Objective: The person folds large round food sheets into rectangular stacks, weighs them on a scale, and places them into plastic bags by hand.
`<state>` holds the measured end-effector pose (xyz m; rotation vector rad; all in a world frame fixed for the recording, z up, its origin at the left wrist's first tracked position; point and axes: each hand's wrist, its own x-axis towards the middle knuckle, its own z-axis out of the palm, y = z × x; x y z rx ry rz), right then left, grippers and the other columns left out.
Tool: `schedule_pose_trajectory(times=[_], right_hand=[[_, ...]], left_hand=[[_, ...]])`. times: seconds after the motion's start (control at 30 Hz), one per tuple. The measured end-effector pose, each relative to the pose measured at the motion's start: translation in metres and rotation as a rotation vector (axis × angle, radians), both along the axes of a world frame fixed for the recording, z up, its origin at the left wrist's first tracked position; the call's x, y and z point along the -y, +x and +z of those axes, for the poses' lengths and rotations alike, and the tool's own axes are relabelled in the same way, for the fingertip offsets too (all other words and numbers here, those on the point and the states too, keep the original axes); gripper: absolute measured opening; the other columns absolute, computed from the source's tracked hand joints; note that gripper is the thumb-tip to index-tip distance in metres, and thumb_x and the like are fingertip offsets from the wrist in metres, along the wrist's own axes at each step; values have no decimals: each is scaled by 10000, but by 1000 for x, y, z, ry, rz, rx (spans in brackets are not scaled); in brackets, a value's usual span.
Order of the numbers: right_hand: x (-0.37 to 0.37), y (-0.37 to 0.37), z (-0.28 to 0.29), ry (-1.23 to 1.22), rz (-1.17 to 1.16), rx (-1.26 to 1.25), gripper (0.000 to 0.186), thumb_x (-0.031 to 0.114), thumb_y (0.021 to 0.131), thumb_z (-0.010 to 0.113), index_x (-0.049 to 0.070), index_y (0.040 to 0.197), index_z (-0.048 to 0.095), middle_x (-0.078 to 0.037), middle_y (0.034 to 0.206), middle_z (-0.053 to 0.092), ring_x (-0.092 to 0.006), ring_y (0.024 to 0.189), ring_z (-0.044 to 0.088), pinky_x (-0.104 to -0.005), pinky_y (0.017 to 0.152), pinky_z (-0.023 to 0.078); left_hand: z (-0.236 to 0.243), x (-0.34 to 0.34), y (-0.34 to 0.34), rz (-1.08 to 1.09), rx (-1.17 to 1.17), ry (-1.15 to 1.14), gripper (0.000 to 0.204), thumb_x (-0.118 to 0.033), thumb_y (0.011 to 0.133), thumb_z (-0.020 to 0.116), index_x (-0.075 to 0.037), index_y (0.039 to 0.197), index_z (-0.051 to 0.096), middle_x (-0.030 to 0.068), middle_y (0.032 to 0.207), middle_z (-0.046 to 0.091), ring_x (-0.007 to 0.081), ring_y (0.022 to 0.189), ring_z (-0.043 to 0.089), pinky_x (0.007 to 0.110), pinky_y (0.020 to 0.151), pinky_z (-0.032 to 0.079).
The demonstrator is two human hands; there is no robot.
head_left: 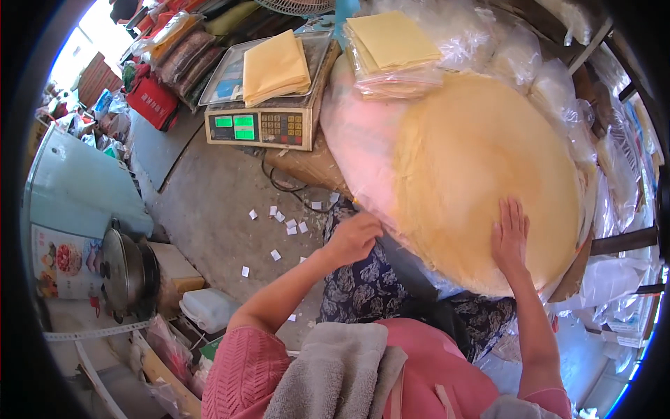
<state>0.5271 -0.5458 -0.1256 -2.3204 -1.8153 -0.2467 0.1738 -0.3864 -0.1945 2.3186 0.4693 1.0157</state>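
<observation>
A large stack of thin, round, yellow-brown sheets [481, 140], like pancakes, fills the right of the view. My right hand [511, 234] rests flat on its near right part, fingers stretched out and together. My left hand [354, 239] is closed, fingers curled, beside the stack's left edge and the pink-white plastic sheet [363, 146] there. Whatever its fingertips may pinch is hidden. Folded yellow sheets [276, 68] lie on the tray of a digital scale [262, 128] with a lit green display. Another folded pile [393, 42] sits on clear plastic at the stack's far edge.
Small white paper squares [276, 255] are scattered on the concrete floor. At the left stand a lidded pot [124, 271] and a pale blue panel [87, 181]. A red bag [150, 98] lies left of the scale. Clear plastic bags [558, 91] crowd the right side.
</observation>
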Motion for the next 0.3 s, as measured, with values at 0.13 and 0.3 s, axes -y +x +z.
schedule_pose_trajectory(times=[0.13,0.3], right_hand=[[0,9,10,-77,79,-46,528,216,952,441,13,1435,369,-189,1524,298,-396,1417,248,-566,1133,186],[2,29,-5,-98,61,-80,583,257,933,446,12,1454,357,-174,1542,292,-430,1429,211,-555,1163,89]], left_hand=[[-27,-3,-7,-375,-255,215,241,-88,671,673,-41,907,663,116,1016,635,296,914,629,387,770,543],[-31,-20,5,-401,-682,36,550,-223,709,659,-47,1226,597,157,1338,539,332,1336,425,476,1157,263]])
